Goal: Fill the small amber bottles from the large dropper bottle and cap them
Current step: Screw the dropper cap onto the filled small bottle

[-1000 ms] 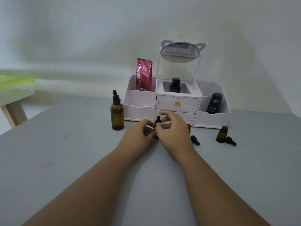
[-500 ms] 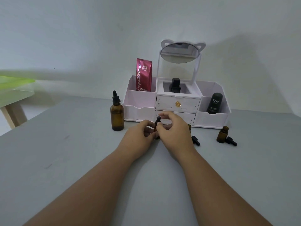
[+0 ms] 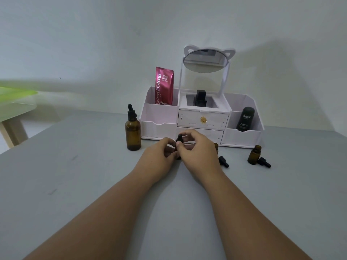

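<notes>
My left hand [image 3: 159,156] grips a small amber bottle, almost wholly hidden between both hands at the table's middle. My right hand [image 3: 197,149] pinches that bottle's black dropper cap [image 3: 179,138] from above. The large amber dropper bottle [image 3: 133,132] stands capped and upright to the left of my hands. A second small amber bottle [image 3: 216,146] peeks out behind my right hand, with a loose black cap [image 3: 223,161] lying beside it. Further right a third small bottle [image 3: 254,154] stands open, its black cap [image 3: 263,162] lying against it.
A white cosmetic organizer [image 3: 202,119] with drawers and a cat-ear mirror [image 3: 205,60] stands just behind my hands. It holds a pink sachet [image 3: 164,86], a black perfume bottle [image 3: 200,98] and a dark Kahf stick [image 3: 246,119]. A wooden table with a green top [image 3: 11,102] is at far left.
My hands stay on the small bottle and cap; the right fingers have shifted slightly around the cap. Nothing else has moved.
</notes>
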